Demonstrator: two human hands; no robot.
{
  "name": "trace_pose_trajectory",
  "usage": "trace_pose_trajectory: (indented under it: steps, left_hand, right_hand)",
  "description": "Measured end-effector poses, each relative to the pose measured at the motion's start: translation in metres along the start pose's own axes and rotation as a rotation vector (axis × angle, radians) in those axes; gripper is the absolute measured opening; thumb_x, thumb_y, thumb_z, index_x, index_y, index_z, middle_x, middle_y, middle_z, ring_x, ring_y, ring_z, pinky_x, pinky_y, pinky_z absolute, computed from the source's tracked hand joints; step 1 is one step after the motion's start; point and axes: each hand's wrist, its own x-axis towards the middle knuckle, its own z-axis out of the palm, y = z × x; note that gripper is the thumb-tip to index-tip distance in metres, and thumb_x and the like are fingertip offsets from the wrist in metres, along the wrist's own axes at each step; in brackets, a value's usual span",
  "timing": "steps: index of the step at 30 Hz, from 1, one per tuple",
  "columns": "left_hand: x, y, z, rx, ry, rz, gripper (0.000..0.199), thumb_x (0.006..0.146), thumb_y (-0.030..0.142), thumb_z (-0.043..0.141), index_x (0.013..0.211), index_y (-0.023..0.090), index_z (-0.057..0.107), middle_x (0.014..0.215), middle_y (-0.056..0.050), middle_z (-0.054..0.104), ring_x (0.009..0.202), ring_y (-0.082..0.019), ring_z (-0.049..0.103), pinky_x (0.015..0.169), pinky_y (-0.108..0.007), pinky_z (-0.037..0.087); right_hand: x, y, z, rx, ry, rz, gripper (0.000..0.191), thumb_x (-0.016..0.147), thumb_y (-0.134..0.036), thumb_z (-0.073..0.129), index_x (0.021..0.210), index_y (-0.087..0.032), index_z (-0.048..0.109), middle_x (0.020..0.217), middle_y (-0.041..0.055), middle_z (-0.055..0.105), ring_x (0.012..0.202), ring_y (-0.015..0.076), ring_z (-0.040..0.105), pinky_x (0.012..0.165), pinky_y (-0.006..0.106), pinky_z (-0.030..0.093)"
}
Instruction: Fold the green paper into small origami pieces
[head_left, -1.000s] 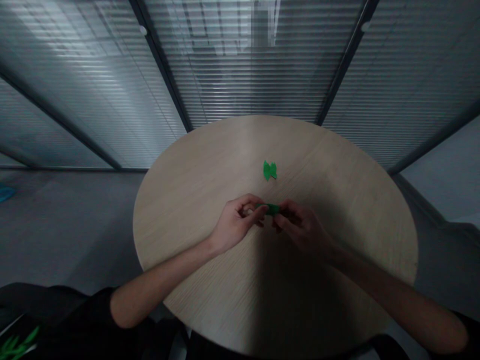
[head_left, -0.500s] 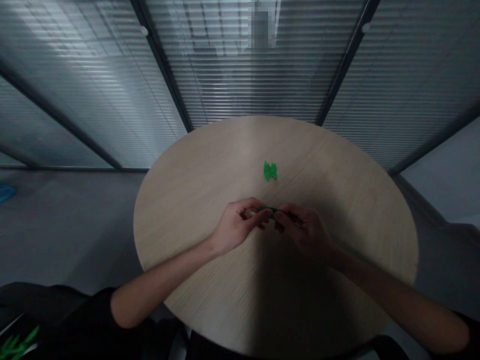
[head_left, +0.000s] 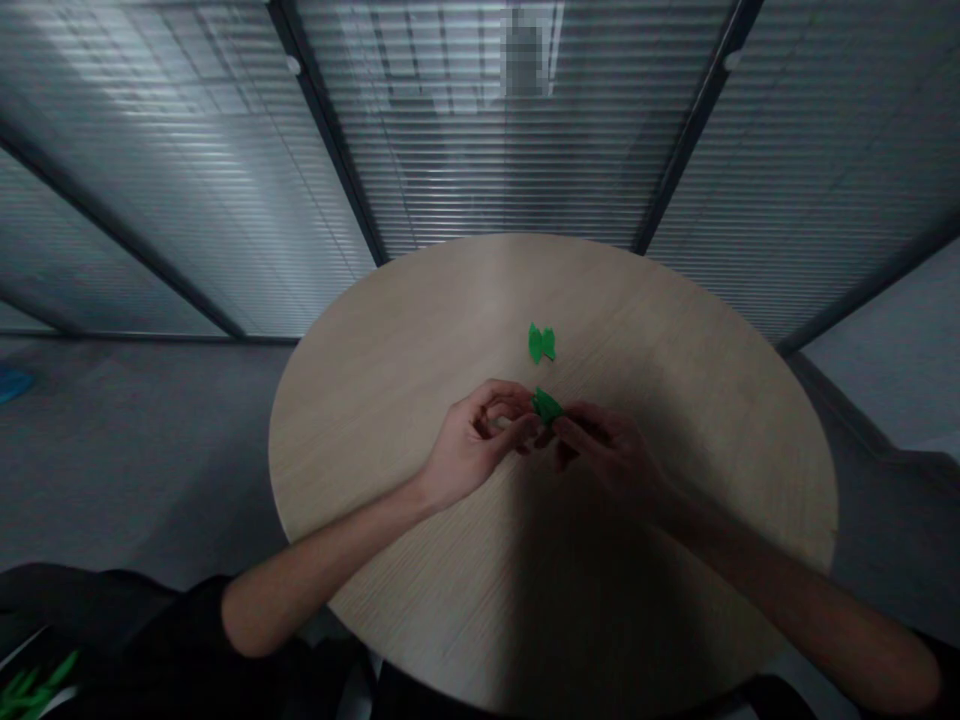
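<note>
Between my fingertips, above the middle of the table, is a small flat green piece [head_left: 547,406] with pointed, leaf-like ends. My right hand [head_left: 611,450] pinches its lower right edge. The thumb and curled fingers of my left hand [head_left: 476,438] close on its left side, covering part of it. Just beyond my hands, a green butterfly-shaped piece [head_left: 541,343] with two leaf-like lobes lies on the tabletop. I cannot make out what either piece is made of.
The round wooden table [head_left: 375,400] has a curved edge, and my shadow falls across its near right part. Glass panels with blinds [head_left: 510,190] stand behind it. Several green leaf-like pieces [head_left: 37,685] show at the lower left. A blue object [head_left: 13,382] lies on the floor.
The green piece between my hands has turned from nearly edge-on to show its broad face, tipping upward. My left fingers have lifted slightly. The piece on the table stays put.
</note>
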Motion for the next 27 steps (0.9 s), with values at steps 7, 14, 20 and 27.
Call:
trace_pose_trajectory:
  steps: [7, 14, 20, 27]
  left_hand:
    - [-0.0063, 0.0021, -0.0025, 0.266, 0.044, 0.172, 0.013, 0.098, 0.030, 0.063, 0.097, 0.017, 0.065, 0.096, -0.007, 0.065, 0.078, -0.014, 0.067, 0.065, -0.023, 0.059]
    - [-0.0048, 0.0010, -0.0063, 0.354, 0.046, 0.166, 0.016, 0.100, 0.032, 0.061, 0.096, 0.017, 0.066, 0.096, -0.008, 0.064, 0.074, -0.013, 0.065, 0.057, -0.021, 0.056]
    - [-0.0041, -0.0011, -0.0046, 0.357, 0.053, 0.083, 0.017, 0.098, 0.033, 0.063, 0.098, 0.017, 0.067, 0.077, -0.002, 0.063, 0.060, -0.011, 0.059, 0.049, -0.019, 0.049]
    - [-0.0069, -0.0013, -0.0057, 0.451, 0.022, 0.099, 0.018, 0.097, 0.032, 0.065, 0.097, 0.015, 0.070, 0.074, -0.001, 0.061, 0.060, -0.011, 0.058, 0.052, -0.021, 0.048]
  right_hand:
    - [-0.0004, 0.0012, 0.0018, -0.007, -0.007, -0.034, 0.031, 0.097, -0.049, 0.065, 0.098, -0.020, 0.076, 0.090, 0.0060, 0.077, 0.064, 0.0121, 0.064, 0.060, 0.026, 0.055]
    - [-0.0020, -0.0032, 0.0021, -0.047, -0.065, -0.036, 0.026, 0.099, -0.040, 0.061, 0.098, -0.019, 0.075, 0.094, 0.0062, 0.077, 0.065, 0.0111, 0.064, 0.061, 0.025, 0.056]
    - [-0.0033, -0.0016, -0.0001, -0.096, 0.126, -0.114, 0.025, 0.100, -0.043, 0.059, 0.108, -0.021, 0.067, 0.086, 0.0019, 0.069, 0.062, 0.0118, 0.064, 0.057, 0.026, 0.056]
    - [-0.0058, 0.0007, -0.0013, -0.154, 0.134, -0.121, 0.024, 0.095, -0.045, 0.067, 0.098, -0.022, 0.066, 0.079, -0.0004, 0.065, 0.059, 0.0108, 0.059, 0.051, 0.022, 0.053]
